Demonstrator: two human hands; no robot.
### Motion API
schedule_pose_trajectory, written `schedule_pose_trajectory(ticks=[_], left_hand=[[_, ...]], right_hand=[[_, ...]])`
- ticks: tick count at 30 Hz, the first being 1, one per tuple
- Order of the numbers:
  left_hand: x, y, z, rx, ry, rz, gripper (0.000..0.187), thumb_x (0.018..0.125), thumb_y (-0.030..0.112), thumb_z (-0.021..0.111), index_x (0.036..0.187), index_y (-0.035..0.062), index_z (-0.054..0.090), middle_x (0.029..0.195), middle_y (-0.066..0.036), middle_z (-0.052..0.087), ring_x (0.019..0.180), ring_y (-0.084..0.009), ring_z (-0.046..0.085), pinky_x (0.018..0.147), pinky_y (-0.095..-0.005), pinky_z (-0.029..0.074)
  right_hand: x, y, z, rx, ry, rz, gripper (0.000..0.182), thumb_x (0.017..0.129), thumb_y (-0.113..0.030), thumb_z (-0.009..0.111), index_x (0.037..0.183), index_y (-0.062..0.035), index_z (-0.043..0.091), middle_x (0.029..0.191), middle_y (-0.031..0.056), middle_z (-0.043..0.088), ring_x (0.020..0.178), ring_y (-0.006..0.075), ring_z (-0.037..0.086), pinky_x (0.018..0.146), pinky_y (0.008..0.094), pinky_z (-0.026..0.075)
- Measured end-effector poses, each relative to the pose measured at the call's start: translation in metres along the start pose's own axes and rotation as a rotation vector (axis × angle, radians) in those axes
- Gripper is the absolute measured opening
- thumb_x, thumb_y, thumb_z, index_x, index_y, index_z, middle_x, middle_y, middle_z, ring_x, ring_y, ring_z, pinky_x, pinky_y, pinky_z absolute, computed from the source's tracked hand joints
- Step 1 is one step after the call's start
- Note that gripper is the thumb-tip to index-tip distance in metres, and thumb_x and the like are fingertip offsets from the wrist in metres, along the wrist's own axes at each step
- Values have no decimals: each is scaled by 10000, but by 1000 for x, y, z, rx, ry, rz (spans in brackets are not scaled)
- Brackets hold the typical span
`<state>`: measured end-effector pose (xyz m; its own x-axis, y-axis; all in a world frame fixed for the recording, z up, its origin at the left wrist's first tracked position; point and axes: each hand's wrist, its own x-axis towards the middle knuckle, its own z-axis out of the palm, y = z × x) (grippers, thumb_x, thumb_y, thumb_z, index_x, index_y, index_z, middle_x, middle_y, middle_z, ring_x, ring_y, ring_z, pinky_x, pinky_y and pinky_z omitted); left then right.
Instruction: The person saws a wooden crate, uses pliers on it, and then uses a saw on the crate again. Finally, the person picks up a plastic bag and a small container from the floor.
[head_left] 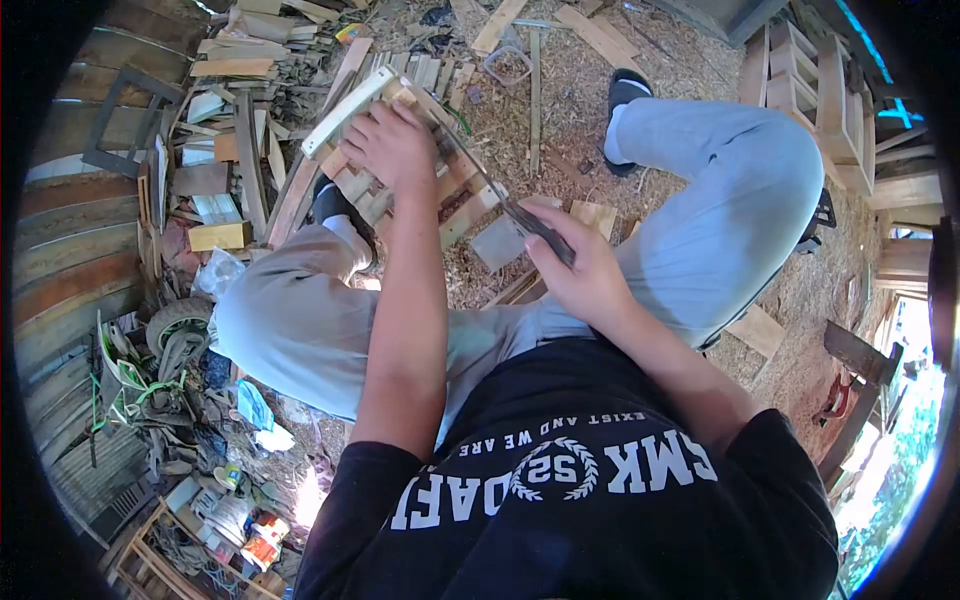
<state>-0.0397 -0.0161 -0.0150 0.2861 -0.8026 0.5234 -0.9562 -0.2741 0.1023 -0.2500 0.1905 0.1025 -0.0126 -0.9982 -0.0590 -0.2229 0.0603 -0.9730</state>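
A small slatted wooden frame (345,112) is tilted between the person's knees. My left hand (392,145) rests on its top with fingers closed around a wooden piece of it. My right hand (575,258) grips the dark handle of a long, thin tool (540,230). The tool's narrow blade runs up and left along the frame's right side. Its exact kind is hard to tell. Below the blade, a pale flat board (497,243) lies near the frame.
Scrap wood (235,67) is piled at the upper left, with a clear plastic container (507,66) on the shavings-covered ground. Wooden frames (825,100) stand at the upper right. A wheel (180,322) and tangled cloth lie at the left.
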Motion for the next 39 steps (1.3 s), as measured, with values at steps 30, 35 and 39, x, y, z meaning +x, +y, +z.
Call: schedule_pose_trajectory(ticks=[30, 35, 39], left_hand=[[-4, -2, 9, 65, 39, 28, 363, 1063, 423, 584, 1072, 88, 724, 1091, -198, 677, 1089, -412, 658, 1091, -595, 440], [-6, 0, 10, 82, 42, 43, 357, 1061, 426, 595, 1072, 93, 725, 1102, -195, 677, 1091, -405, 653, 1094, -588, 437], [-4, -5, 9, 61, 37, 35, 361, 1064, 420, 596, 1101, 91, 739, 1099, -192, 679, 1088, -400, 648, 1063, -575, 439]], right_hand=[[7, -1, 5, -141, -38, 12, 412, 1024, -216, 688, 1382, -10, 683, 943, 260, 766, 857, 405, 783, 776, 466, 595], [13, -4, 1, -115, -23, 24, 439, 1020, -216, 691, 1413, -21, 661, 957, 242, 771, 845, 396, 778, 775, 454, 601], [41, -2, 13, -23, -110, 205, 451, 1014, -215, 704, 1422, -28, 658, 976, 240, 775, 869, 407, 788, 787, 465, 611]])
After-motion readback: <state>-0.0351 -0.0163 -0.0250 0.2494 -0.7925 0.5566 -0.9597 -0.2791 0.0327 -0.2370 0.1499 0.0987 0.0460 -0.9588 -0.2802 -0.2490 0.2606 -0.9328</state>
